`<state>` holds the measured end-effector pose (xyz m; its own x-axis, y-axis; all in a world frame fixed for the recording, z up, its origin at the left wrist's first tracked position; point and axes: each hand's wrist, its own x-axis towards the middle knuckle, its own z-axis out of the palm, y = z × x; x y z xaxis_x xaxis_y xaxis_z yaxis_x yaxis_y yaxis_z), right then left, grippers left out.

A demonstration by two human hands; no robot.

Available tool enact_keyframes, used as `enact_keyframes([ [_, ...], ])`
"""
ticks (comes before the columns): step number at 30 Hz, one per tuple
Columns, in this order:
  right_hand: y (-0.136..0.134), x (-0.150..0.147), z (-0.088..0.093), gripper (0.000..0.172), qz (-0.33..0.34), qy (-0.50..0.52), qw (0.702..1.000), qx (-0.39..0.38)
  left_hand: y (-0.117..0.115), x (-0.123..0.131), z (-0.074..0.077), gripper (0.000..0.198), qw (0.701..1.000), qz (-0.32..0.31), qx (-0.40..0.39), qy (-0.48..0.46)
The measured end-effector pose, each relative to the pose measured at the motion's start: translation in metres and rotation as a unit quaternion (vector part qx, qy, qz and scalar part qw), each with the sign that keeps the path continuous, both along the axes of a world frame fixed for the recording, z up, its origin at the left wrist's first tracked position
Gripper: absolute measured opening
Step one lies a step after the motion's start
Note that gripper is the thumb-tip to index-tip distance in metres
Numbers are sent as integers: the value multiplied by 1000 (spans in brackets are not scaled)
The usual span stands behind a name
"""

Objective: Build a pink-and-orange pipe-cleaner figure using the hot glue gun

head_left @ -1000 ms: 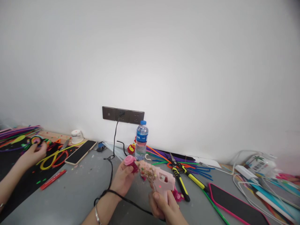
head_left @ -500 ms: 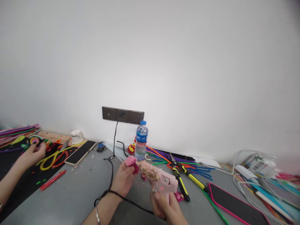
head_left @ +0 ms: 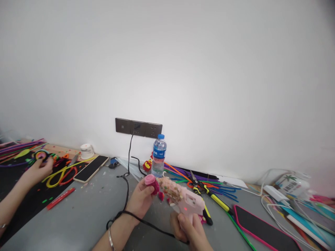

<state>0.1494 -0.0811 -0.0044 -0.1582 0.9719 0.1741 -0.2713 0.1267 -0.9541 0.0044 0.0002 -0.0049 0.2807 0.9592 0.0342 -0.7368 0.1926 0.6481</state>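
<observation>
Here's the grey tabletop (head_left: 89, 212), crowded along its back edge! A water bottle (head_left: 159, 157) stands upright by the wall, a red-and-yellow figure (head_left: 147, 166) partly hidden behind it. Over to the left, a dark-screened phone (head_left: 91, 168) lies flat, and nearer the front, a red tool (head_left: 61, 198) sits at a slant. Swing right: yellow-and-black pliers (head_left: 216, 201) sprawl open beside colourful fuzzy stems (head_left: 222, 190), and there's a pink-edged device (head_left: 264, 228), face dark, beside a green stem (head_left: 240, 230)!
</observation>
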Motion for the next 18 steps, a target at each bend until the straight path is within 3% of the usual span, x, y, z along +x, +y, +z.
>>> enact_keyframes([
  [13,2,3,13,54,-48,3,999,15,-3,5,3,38,999,0,-39,31],
  [18,0,-3,15,54,-19,-6,1000,12,-1,9,2,36,998,-12,-34,53],
])
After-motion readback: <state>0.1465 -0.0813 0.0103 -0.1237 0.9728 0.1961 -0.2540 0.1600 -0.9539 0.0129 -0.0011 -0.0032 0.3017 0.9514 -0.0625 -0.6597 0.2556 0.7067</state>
